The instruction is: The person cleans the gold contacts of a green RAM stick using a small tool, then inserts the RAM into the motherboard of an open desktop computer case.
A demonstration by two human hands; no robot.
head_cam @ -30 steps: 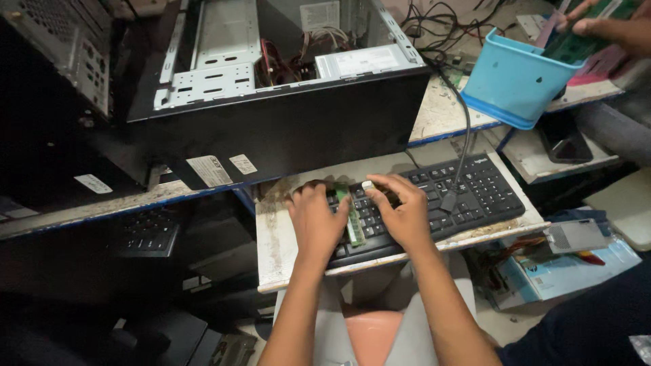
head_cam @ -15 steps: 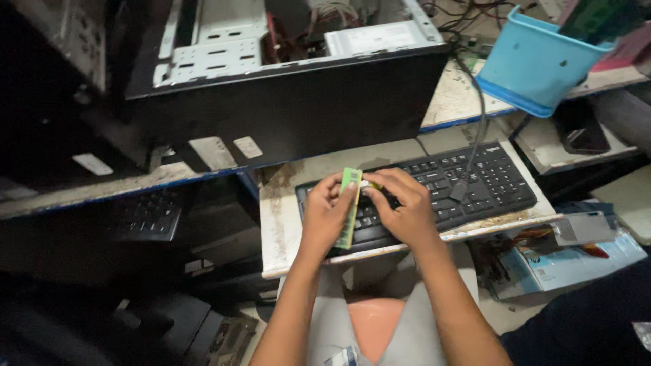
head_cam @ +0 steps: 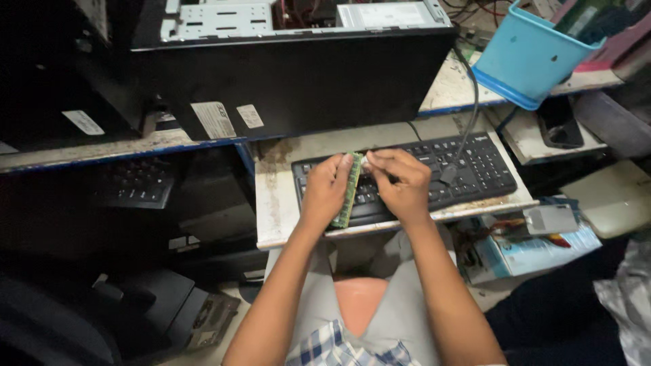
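Note:
My left hand [head_cam: 325, 190] grips a long green memory module [head_cam: 348, 192], held on edge over a black keyboard [head_cam: 475, 166]. My right hand [head_cam: 401, 183] is closed beside it, its fingertips pinching something small and white [head_cam: 365, 161] against the module's top end. Both hands hover above the keyboard's left half, which lies on a worn white pull-out tray [head_cam: 274, 196].
An open black computer case [head_cam: 298, 61] lies on the desk behind the keyboard. A blue plastic bin [head_cam: 525, 57] stands at the upper right, a dark phone [head_cam: 559, 122] below it. A second keyboard [head_cam: 132, 181] sits in shadow on the left. Boxes [head_cam: 536, 247] lie on the floor right.
The green module has been lifted from flat on the keyboard to standing on edge in my left hand. My right hand has closed in on its top end.

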